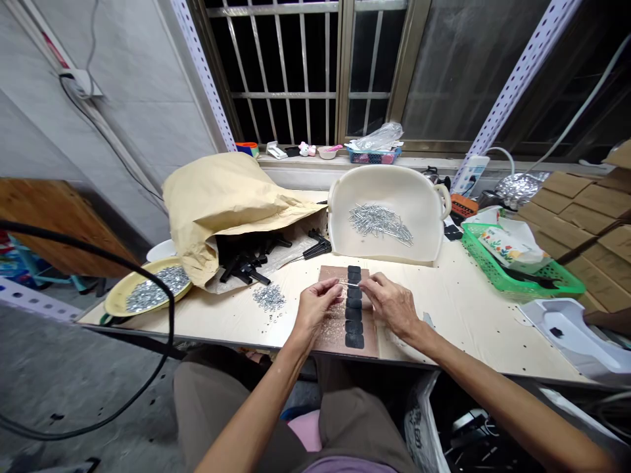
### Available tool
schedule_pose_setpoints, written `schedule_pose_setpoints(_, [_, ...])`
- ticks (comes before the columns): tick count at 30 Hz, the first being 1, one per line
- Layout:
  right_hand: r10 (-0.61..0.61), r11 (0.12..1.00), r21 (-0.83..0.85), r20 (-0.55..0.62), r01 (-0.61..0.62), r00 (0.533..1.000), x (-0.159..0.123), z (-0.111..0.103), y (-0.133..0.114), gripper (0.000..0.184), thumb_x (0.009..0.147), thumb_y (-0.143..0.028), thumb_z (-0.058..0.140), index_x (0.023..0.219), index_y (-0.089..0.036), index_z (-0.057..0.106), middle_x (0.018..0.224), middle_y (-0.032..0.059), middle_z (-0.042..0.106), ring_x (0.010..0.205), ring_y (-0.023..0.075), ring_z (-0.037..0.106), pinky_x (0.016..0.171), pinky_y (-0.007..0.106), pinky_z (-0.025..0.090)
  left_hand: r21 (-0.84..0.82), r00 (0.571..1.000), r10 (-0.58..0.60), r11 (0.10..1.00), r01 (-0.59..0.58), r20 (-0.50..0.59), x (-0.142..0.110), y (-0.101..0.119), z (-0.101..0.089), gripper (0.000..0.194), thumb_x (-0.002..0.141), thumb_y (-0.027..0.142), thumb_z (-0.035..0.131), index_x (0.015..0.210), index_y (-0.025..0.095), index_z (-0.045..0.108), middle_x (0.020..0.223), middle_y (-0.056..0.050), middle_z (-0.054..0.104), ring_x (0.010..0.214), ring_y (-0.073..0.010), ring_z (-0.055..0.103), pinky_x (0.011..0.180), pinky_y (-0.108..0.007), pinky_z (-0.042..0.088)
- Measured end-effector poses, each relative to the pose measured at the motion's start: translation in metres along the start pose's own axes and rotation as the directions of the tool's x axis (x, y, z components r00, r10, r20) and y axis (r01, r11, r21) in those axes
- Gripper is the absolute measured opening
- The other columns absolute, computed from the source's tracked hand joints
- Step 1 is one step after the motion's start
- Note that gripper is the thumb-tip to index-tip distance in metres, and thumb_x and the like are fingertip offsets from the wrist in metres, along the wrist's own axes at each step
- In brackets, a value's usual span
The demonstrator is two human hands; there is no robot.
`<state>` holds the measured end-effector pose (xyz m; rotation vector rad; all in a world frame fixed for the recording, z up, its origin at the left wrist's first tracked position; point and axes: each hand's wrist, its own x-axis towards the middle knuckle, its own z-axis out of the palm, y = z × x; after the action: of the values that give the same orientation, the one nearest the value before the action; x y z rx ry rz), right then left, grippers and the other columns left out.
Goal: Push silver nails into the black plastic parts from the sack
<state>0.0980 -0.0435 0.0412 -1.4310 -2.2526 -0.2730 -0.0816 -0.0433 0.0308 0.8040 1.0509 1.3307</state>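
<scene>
Pointing left-right, level | metal pin (349, 284) | left hand (315, 307) pinching | right hand (393, 304) pinching

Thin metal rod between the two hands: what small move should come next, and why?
Probably lower the thin metal rod slightly toward the black pads: the left hand and right hand seem to pinch its ends, and it crosses the pads' column on the brown board.

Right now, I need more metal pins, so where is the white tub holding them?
In the head view, the white tub stands beyond your right hand, just right of the paper bag.
</scene>
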Motion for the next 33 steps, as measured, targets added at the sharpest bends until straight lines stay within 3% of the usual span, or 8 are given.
schedule_pose_setpoints(7, [-0.013,0.996,-0.088,0.059,0.018,0.998,0.022,0.036,0.065,0.025,0.094,-0.034,0.04,0.093,-0.024,0.063,0.091,0.0005,0.061,0.07,0.0103,0.053,0.052,0.022,0.025,0.297,0.991,0.129,0.948,-0.112,-0.039,0.011,-0.028,-0.012,0.063,0.07,0.036,0.071,0.126,0.015,0.05,0.079,0.0,0.057,0.049,-0.0055,0.051,0.042,-0.018,0.045])
schedule_pose_setpoints(15, [-0.162,0.987,0.01,0.059,0.162,0.985,0.026,0.053,0.074,0.024,0.093,-0.019,0.039,0.089,-0.018,0.063,0.087,0.0033,0.061,0.077,0.0133,0.05,0.055,0.023,0.027,0.474,0.966,0.249,0.86,-0.191,-0.064,0.005,-0.033,-0.016,0.054,0.075,0.038,0.064,0.123,0.017,0.053,0.085,-0.003,0.058,0.056,-0.0083,0.054,0.047,-0.019,0.047])
schedule_pose_setpoints(20, [-0.632,0.771,0.169,0.076,0.614,0.771,-0.027,0.035,0.057,0.025,0.094,-0.017,0.037,0.099,-0.024,0.061,0.09,-0.0001,0.063,0.071,0.0105,0.048,0.054,0.022,0.031,0.458,0.968,0.232,0.874,-0.164,-0.098,0.001,-0.032,-0.014,0.052,0.077,0.038,0.06,0.125,0.02,0.05,0.078,0.0,0.057,0.052,-0.008,0.051,0.048,-0.019,0.045])
schedule_pose_setpoints(21, [-0.628,0.773,0.166,0.063,0.612,0.776,-0.027,0.033,0.059,0.024,0.094,-0.018,0.038,0.099,-0.024,0.061,0.09,-0.0004,0.063,0.071,0.0101,0.049,0.054,0.022,0.032,0.454,0.968,0.229,0.876,-0.161,-0.099,0.0,-0.031,-0.014,0.052,0.079,0.038,0.059,0.126,0.02,0.049,0.077,0.0,0.056,0.051,-0.008,0.051,0.047,-0.019,0.044])
schedule_pose_setpoints(24, [-0.377,0.924,0.08,0.014,0.374,0.926,-0.001,0.042,0.074,0.025,0.095,-0.021,0.038,0.094,-0.021,0.064,0.085,0.0013,0.063,0.072,0.0103,0.05,0.054,0.021,0.032,0.448,0.969,0.229,0.879,-0.164,-0.095,-0.003,-0.029,-0.012,0.05,0.082,0.039,0.053,0.129,0.021,0.045,0.075,0.001,0.053,0.052,-0.0084,0.05,0.046,-0.019,0.043])
schedule_pose_setpoints(27, [-0.191,0.982,0.003,0.031,0.191,0.981,0.033,0.055,0.089,0.026,0.094,-0.027,0.041,0.09,-0.019,0.065,0.084,0.0031,0.062,0.078,0.0125,0.051,0.055,0.021,0.031,0.462,0.969,0.229,0.872,-0.161,-0.095,-0.005,-0.027,-0.011,0.05,0.084,0.04,0.05,0.129,0.019,0.044,0.071,0.002,0.051,0.049,-0.0082,0.048,0.044,-0.018,0.041])
schedule_pose_setpoints(30, [-0.228,0.974,-0.002,0.045,0.228,0.973,0.032,0.061,0.084,0.026,0.094,-0.023,0.04,0.088,-0.018,0.065,0.079,0.0031,0.061,0.075,0.0127,0.05,0.054,0.021,0.031,0.463,0.969,0.222,0.874,-0.149,-0.106,-0.005,-0.028,-0.012,0.049,0.084,0.042,0.05,0.127,0.019,0.045,0.071,0.002,0.051,0.048,-0.0082,0.047,0.044,-0.019,0.041])
schedule_pose_setpoints(33, [-0.498,0.865,0.098,0.055,0.492,0.865,0.006,0.057,0.068,0.026,0.094,-0.018,0.038,0.096,-0.021,0.063,0.081,0.0006,0.061,0.073,0.0116,0.049,0.054,0.021,0.034,0.478,0.969,0.226,0.865,-0.152,-0.1,-0.003,-0.03,-0.013,0.048,0.084,0.041,0.049,0.127,0.02,0.045,0.073,0.001,0.053,0.051,-0.0087,0.049,0.045,-0.019,0.041])
